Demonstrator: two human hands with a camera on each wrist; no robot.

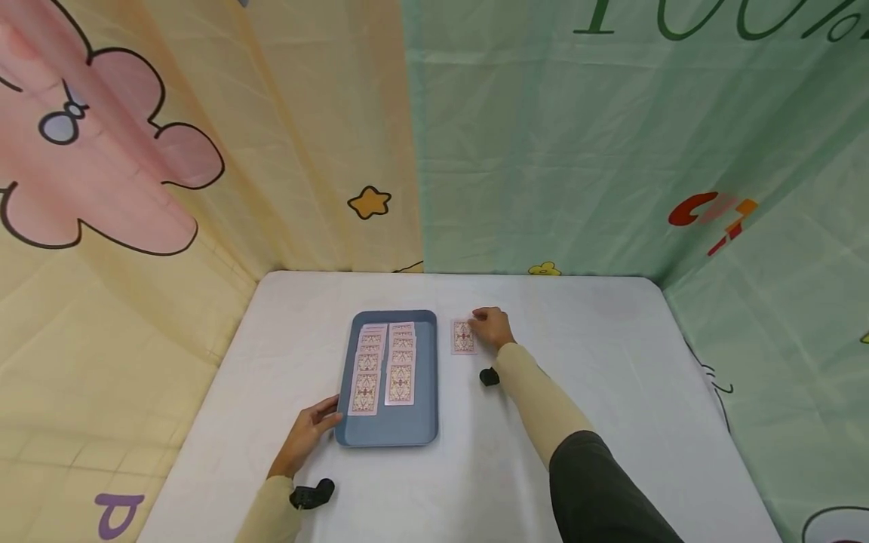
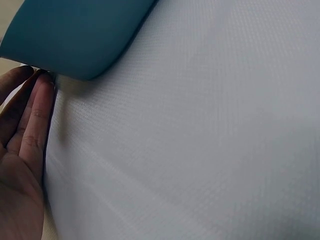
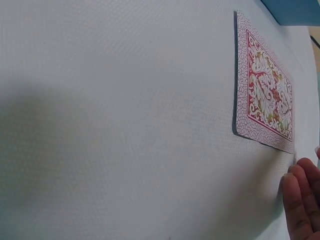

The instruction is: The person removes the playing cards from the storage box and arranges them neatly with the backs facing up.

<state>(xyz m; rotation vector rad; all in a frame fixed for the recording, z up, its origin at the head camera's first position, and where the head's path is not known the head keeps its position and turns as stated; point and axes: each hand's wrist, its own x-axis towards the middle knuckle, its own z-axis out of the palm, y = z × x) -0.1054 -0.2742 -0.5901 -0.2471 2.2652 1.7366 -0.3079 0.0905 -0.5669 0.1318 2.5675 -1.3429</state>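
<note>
Card [image 1: 462,339], mid-frame, right of tray [image 1: 425,426]; long axis up-frame. Lies left of our right hand [image 1: 495,328], the nearer; fingers together, pinch we cannot tell.

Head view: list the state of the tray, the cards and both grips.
Tray: flat on table
Cards in tray: overlapped in two columns, backs up
Card beside tray: back up, possibly stacked
Left grip: touching tray's left edge
Right grip: at card's right edge, contact unclear
</note>
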